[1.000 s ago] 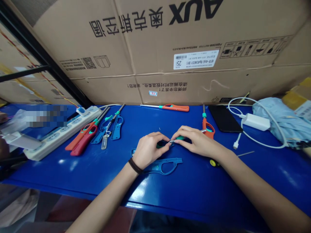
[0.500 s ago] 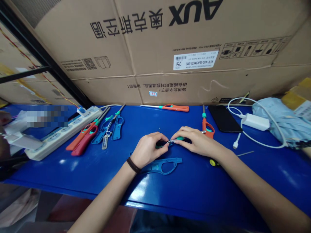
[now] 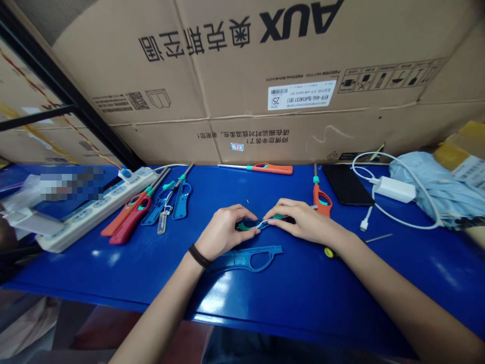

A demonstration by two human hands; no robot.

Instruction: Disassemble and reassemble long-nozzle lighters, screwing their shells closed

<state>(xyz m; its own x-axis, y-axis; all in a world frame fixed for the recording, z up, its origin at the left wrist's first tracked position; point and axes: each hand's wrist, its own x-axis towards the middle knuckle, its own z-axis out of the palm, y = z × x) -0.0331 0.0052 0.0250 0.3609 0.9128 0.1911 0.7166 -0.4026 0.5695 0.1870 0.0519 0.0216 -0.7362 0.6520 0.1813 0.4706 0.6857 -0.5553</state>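
My left hand [image 3: 225, 227] is closed around a blue lighter casing half [image 3: 248, 222] with a green part in it, much of it hidden by the fingers. Thin pale wires [image 3: 261, 223] run from it toward my right hand [image 3: 295, 217]. That hand pinches the front end of the same disassembled lighter, where a green piece [image 3: 278, 217] and a metal tube end [image 3: 314, 207] show. Just below my hands, another blue casing half [image 3: 239, 260] lies on the table. A screwdriver [image 3: 329, 252] with a yellow handle rests under my right forearm.
Two red and orange lighters [image 3: 131, 215] lie beside a white power strip [image 3: 89, 215], near opened blue lighter parts [image 3: 182, 202]. Orange lighters [image 3: 273, 169] [image 3: 322, 199] lie behind my hands. At right are a black phone [image 3: 346, 184] and a white charger [image 3: 396, 189] with cable. Cardboard [image 3: 235, 86] stands behind.
My left thumb and fingers have moved apart a little, showing more of the blue casing and pale wires. My right hand keeps its pinch. The view has shifted slightly.
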